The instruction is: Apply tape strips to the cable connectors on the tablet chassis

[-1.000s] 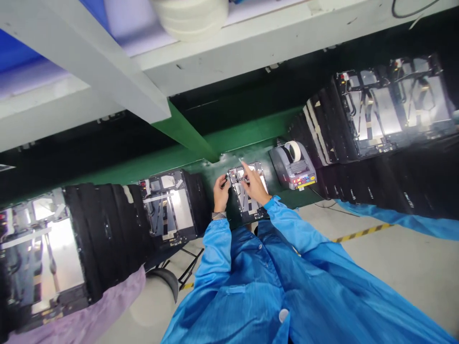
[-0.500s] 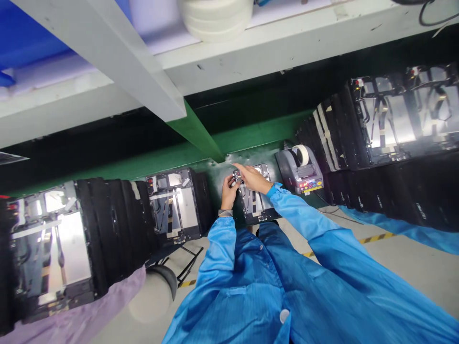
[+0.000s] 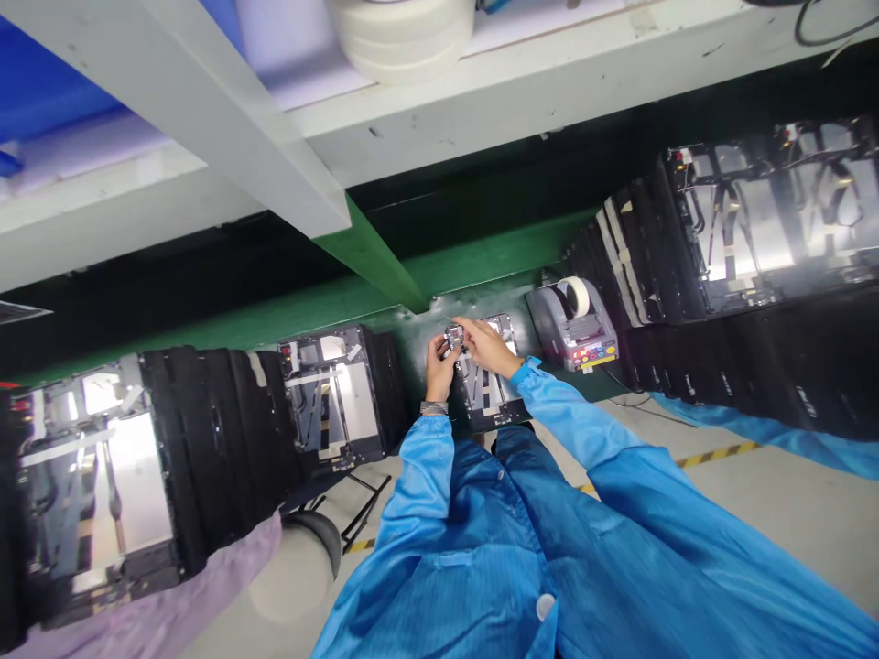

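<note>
A flat tablet-like device [image 3: 489, 392] with its inner parts exposed lies on the green bench in front of me. At its upper left corner, my left hand [image 3: 439, 368] closes thumb and fingers around a small electronic part [image 3: 454, 336]. Whether that part is fixed to the device I cannot tell. My right hand [image 3: 487, 350] rests over the device's top, forefinger stretched towards the far left and the other fingers curled against the same corner. Whatever the right fingers pinch is hidden.
A grey tape dispenser [image 3: 573, 325] with a white roll stands right of the device. Stacks of similar devices line the left [image 3: 330, 398] and right [image 3: 738, 229]. Above, a white shelf [image 3: 536, 110] holds white rolls [image 3: 405, 41]. Lilac [image 3: 226, 577] and blue sleeves [image 3: 769, 430] show at the sides.
Both hands stay at the device's upper left corner, with only slight finger movement. The right forefinger has drawn back a little to the right. The view has shifted slightly.
</note>
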{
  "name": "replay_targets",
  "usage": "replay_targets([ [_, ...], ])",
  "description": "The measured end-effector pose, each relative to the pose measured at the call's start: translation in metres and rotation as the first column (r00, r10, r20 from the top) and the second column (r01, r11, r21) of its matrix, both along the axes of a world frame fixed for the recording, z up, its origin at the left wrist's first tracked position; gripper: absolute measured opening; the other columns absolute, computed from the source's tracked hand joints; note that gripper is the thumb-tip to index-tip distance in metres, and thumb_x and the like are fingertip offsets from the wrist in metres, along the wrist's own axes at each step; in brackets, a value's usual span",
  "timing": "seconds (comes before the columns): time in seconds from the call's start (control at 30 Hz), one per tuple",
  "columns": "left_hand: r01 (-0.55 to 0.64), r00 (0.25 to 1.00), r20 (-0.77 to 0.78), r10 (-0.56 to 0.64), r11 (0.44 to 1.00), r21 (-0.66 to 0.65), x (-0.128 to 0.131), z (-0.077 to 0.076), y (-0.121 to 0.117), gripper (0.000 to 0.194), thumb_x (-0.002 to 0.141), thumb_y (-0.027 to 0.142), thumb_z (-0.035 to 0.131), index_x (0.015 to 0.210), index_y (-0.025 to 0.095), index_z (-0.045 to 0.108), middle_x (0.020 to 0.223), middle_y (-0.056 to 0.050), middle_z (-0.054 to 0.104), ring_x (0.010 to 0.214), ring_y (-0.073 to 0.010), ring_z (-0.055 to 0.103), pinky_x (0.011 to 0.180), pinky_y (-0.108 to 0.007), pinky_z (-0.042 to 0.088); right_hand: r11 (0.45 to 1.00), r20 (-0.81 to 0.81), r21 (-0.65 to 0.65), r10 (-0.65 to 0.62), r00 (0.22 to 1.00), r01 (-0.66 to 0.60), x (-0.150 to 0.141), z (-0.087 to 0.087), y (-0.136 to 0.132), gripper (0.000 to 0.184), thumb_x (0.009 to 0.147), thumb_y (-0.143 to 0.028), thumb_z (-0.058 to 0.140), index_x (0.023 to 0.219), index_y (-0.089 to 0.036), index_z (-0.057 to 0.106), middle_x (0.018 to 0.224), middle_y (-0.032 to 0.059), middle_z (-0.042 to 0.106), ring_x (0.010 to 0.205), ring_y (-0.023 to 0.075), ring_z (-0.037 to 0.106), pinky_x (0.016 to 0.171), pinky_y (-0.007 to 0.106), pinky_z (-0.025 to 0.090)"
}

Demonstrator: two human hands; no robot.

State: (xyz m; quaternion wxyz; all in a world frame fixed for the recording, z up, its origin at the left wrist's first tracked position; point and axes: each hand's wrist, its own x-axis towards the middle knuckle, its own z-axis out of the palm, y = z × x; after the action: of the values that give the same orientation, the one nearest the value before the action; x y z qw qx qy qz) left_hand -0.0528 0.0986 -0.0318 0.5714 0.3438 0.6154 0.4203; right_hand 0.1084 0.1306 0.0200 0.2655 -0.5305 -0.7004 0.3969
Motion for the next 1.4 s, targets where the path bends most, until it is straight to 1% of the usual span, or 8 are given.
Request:
replay_targets([
  [0.13, 0.008, 0.999, -0.038, -0.008, 1.000, 0.008, 0.000, 0.000, 0.001, 0.046, 0.086, 0.027, 0.078, 0.128, 0.025, 0.059, 0.144, -0.011, 0.064, 0.135, -0.0247, 0.063, 0.115, -0.041, 0.050, 0.879, -0.417, -0.355, -0.454, 0.787, 0.319, -0.018, 0.008, -0.037, 0.048, 0.090, -0.027, 0.064, 0.138, -0.024, 0.062, 0.096, 0.0035, 0.068, 0.083, 0.0209, 0.061, 0.079, 0.036, 0.052],
  [0.33, 0.046, 0.994, -0.099, -0.038, 0.996, 0.082, -0.004, 0.004, 0.001, 0.062, 0.086, 0.025, 0.076, 0.143, 0.031, 0.051, 0.158, -0.010, 0.053, 0.144, -0.0261, 0.055, 0.113, -0.038, 0.050, 0.610, -0.580, -0.783, -0.787, 0.209, 0.122, -0.046, 0.006, -0.074, 0.044, 0.072, -0.029, 0.080, 0.115, -0.024, 0.071, 0.083, 0.0000, 0.071, 0.067, 0.0157, 0.060, 0.060, 0.029, 0.046],
  [0.87, 0.395, 0.814, -0.515, -0.270, 0.906, 0.150, -0.015, 0.016, 0.009, 0.020, 0.098, 0.025, 0.065, 0.116, 0.025, 0.074, 0.170, -0.008, 0.032, 0.156, -0.0311, 0.038, 0.131, -0.050, 0.031, 0.578, -0.579, -0.815, -0.814, 0.040, -0.038, -0.046, -0.002, -0.067, 0.031, 0.081, -0.020, 0.074, 0.112, -0.018, 0.075, 0.083, 0.0042, 0.076, 0.067, 0.0145, 0.062, 0.058, 0.025, 0.047],
  [1.07, 0.465, 0.717, -0.641, -0.275, 0.873, 0.146, -0.018, 0.018, 0.010, 0.025, 0.098, 0.027, 0.065, 0.120, 0.027, 0.076, 0.167, -0.009, 0.040, 0.151, -0.0329, 0.042, 0.128, -0.052, 0.035, 0.429, -0.420, -0.865, -0.903, -0.091, -0.259, -0.040, 0.017, -0.059, 0.016, 0.090, -0.021, 0.065, 0.102, -0.018, 0.074, 0.078, 0.0032, 0.072, 0.067, 0.0156, 0.062, 0.065, 0.028, 0.054],
  [1.13, 0.471, 0.707, -0.652, -0.273, 0.870, 0.146, -0.018, 0.019, 0.010, 0.025, 0.097, 0.026, 0.066, 0.120, 0.027, 0.076, 0.166, -0.009, 0.041, 0.151, -0.0329, 0.043, 0.127, -0.051, 0.037, 0.408, -0.409, -0.870, -0.911, -0.059, -0.276, -0.037, 0.020, -0.060, 0.015, 0.090, -0.022, 0.061, 0.096, -0.017, 0.074, 0.075, 0.0034, 0.070, 0.066, 0.0156, 0.060, 0.065, 0.029, 0.054],
  [1.23, 0.477, 0.702, -0.660, -0.267, 0.865, 0.157, -0.018, 0.020, 0.011, 0.025, 0.098, 0.026, 0.064, 0.119, 0.027, 0.077, 0.166, -0.009, 0.042, 0.150, -0.0324, 0.043, 0.126, -0.052, 0.036, 0.438, -0.453, -0.891, -0.857, 0.246, -0.116, -0.029, 0.020, -0.066, 0.024, 0.089, -0.026, 0.059, 0.100, -0.014, 0.076, 0.069, 0.0023, 0.065, 0.061, 0.0157, 0.055, 0.064, 0.030, 0.051],
  [1.33, 0.488, 0.689, -0.674, -0.265, 0.858, 0.161, -0.018, 0.020, 0.012, 0.025, 0.098, 0.027, 0.065, 0.119, 0.028, 0.078, 0.165, -0.009, 0.043, 0.151, -0.0318, 0.044, 0.128, -0.053, 0.033, 0.698, -0.338, -0.640, -0.632, 0.698, 0.322, -0.018, 0.017, -0.070, 0.038, 0.091, -0.027, 0.056, 0.121, -0.016, 0.077, 0.078, 0.0033, 0.069, 0.066, 0.0182, 0.057, 0.072, 0.033, 0.052],
  [1.4, 0.488, 0.679, -0.686, -0.262, 0.859, 0.156, -0.018, 0.019, 0.012, 0.025, 0.098, 0.028, 0.065, 0.119, 0.028, 0.078, 0.164, -0.009, 0.044, 0.152, -0.0315, 0.043, 0.128, -0.053, 0.032, 0.884, -0.103, -0.273, -0.419, 0.902, 0.380, -0.010, 0.016, -0.067, 0.043, 0.096, -0.023, 0.051, 0.132, -0.018, 0.074, 0.098, 0.0078, 0.074, 0.083, 0.0218, 0.064, 0.084, 0.035, 0.052],
])
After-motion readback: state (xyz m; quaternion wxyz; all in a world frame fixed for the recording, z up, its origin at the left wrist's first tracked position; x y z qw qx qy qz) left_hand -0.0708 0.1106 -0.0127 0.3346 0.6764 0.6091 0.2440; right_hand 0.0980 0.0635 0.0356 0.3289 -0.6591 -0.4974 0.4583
